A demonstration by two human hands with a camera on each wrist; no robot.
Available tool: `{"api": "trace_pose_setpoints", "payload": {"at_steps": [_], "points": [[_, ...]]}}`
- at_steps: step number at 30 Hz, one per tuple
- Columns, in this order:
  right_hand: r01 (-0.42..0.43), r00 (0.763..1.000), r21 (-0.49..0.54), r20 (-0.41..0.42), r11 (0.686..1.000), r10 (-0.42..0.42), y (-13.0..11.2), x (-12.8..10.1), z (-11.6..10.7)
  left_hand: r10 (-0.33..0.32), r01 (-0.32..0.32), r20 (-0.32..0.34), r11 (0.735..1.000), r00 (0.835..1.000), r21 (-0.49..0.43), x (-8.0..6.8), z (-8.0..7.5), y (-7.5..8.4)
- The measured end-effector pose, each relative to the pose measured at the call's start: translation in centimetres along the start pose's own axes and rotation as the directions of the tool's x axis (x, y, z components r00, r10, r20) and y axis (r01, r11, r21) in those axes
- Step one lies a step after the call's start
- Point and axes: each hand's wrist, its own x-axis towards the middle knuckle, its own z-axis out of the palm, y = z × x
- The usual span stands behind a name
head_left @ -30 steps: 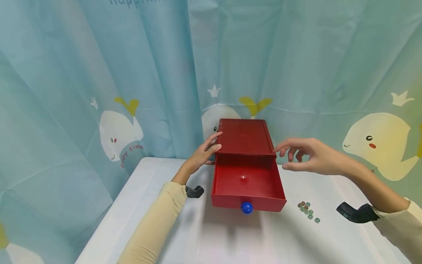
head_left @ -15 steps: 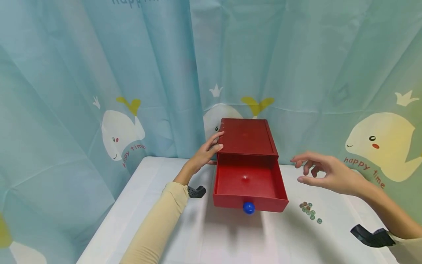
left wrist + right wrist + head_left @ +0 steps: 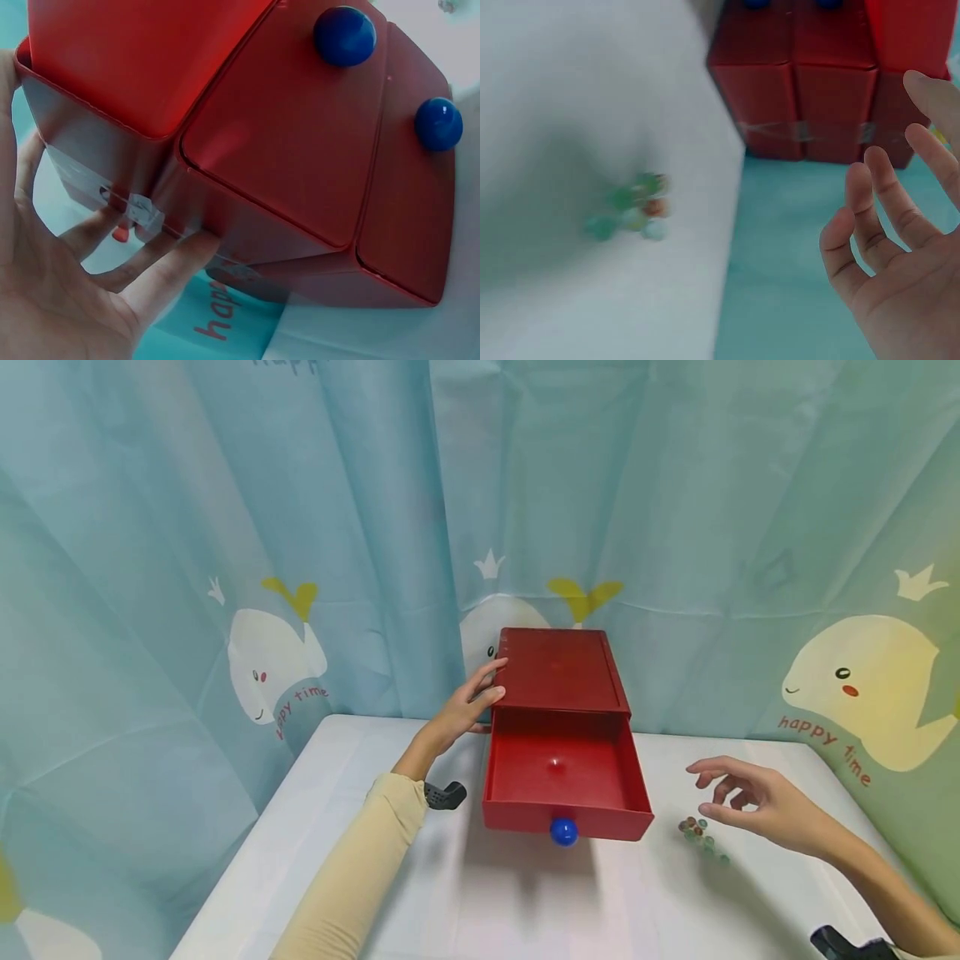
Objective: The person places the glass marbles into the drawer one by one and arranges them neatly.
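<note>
A red drawer cabinet (image 3: 558, 668) stands at the back of the table, its top drawer (image 3: 517, 816) pulled out by a blue knob (image 3: 564, 832) front and bare inside. My left hand (image 3: 459, 714) rests against the cabinet's left side, fingers spread; the left wrist view shows the fingers touching the side wall. Right of the cabinet, my right hand (image 3: 765, 806) hovers above the table with loosely bent fingers, holding nothing. Below and left of it lies a small cluster of green and brown glass marbles (image 3: 692, 828); the right wrist view shows these marbles (image 3: 634, 217) blurred.
Two lower drawers with blue knobs (image 3: 345, 36) appear closed in the left wrist view. The white table (image 3: 390, 902) ends at a blue-green curtain (image 3: 360, 527) printed with whales, behind and to the sides.
My right hand has moved from beside the cabinet's right front corner rightward and down toward the marbles. The left hand and the pulled-out drawer have stayed in place.
</note>
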Motion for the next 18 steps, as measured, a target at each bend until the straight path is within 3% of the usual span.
{"api": "trace_pose_setpoints", "payload": {"at_steps": [18], "points": [[-0.131,0.991,0.067,0.050,0.989,0.128,6.1,-4.9,1.8,0.001,-0.001,0.002,1.000,1.000,0.003,0.1,0.0,-0.1]]}}
